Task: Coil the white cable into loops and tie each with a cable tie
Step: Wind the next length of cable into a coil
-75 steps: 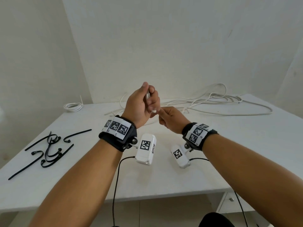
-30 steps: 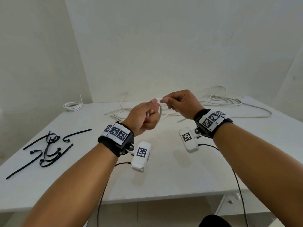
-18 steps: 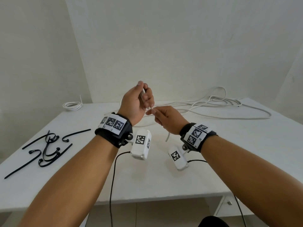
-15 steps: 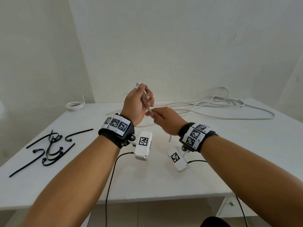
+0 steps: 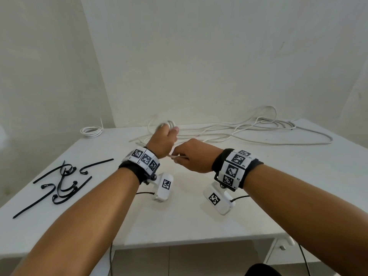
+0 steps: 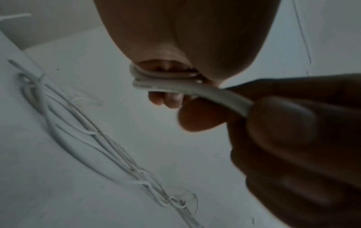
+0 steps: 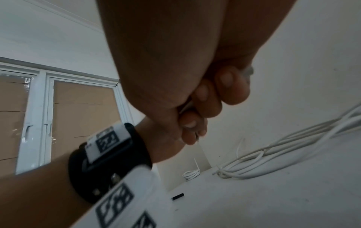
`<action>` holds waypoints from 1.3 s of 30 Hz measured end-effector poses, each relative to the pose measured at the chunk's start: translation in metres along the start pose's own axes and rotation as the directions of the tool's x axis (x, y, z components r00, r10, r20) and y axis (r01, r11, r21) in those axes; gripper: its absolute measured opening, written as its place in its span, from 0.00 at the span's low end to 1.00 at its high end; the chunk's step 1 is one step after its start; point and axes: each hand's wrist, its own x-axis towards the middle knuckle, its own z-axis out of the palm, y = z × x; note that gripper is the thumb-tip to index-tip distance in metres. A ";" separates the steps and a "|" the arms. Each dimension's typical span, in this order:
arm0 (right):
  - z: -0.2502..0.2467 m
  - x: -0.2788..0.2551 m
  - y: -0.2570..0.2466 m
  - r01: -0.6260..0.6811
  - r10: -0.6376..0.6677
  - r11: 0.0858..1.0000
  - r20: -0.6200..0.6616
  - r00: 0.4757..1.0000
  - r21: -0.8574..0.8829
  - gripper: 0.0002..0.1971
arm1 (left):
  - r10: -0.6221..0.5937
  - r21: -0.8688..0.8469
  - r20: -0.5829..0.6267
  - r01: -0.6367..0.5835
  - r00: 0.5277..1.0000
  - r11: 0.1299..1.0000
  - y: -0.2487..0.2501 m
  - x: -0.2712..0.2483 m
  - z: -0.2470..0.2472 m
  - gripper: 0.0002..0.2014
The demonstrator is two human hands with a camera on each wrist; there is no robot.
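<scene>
Left hand (image 5: 162, 141): I keep it clenched round the small loops of the white cable (image 6: 187, 91), raised above the table (image 5: 199, 216) so the turns cannot spring apart
Right hand (image 5: 194, 156): I pinch the cable just beside the left fist, feeding the next turn under light tension
Loose cable: the remainder trails to the far right of the table, slack, free to pull in
Finished coil (image 5: 91, 131): far left corner, already tied, well apart
Cable ties (image 5: 59, 186): black, near left, within the left hand's reach for the tying step, not yet used on this coil
</scene>
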 end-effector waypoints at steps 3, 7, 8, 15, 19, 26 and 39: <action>-0.010 -0.002 0.004 0.035 -0.035 0.998 -0.015 0.999 0.047 0.09 | -0.073 0.161 0.165 0.046 0.984 0.986 -0.001 -0.012 0.001 0.15; -0.022 -0.002 0.007 0.070 -0.056 0.984 -0.092 0.994 0.161 0.04 | -0.030 0.116 0.379 -0.016 0.925 0.993 0.000 -0.026 0.001 0.17; -0.026 -0.002 0.009 0.069 -0.047 0.979 -0.118 0.992 0.192 0.03 | -0.026 0.037 0.408 0.012 0.913 0.999 0.000 -0.029 0.002 0.24; -0.044 0.002 0.028 0.065 0.002 0.935 -0.189 0.982 0.348 0.01 | 0.018 -0.181 0.399 0.060 0.917 0.982 0.008 -0.038 0.006 0.28; -0.052 0.001 0.036 0.102 0.035 0.890 -0.289 0.957 0.445 0.03 | 0.018 -0.254 0.362 0.080 0.932 0.964 0.009 -0.038 0.001 0.28; -0.030 0.005 0.042 0.143 0.131 0.809 -0.412 0.902 0.570 0.03 | -0.059 -0.545 0.327 0.239 0.943 0.804 0.020 -0.040 -0.005 0.27; 0.022 0.007 0.012 0.320 0.261 0.517 -0.503 0.824 0.794 0.17 | -0.073 -0.803 0.248 0.247 0.966 0.543 0.031 -0.035 -0.007 0.29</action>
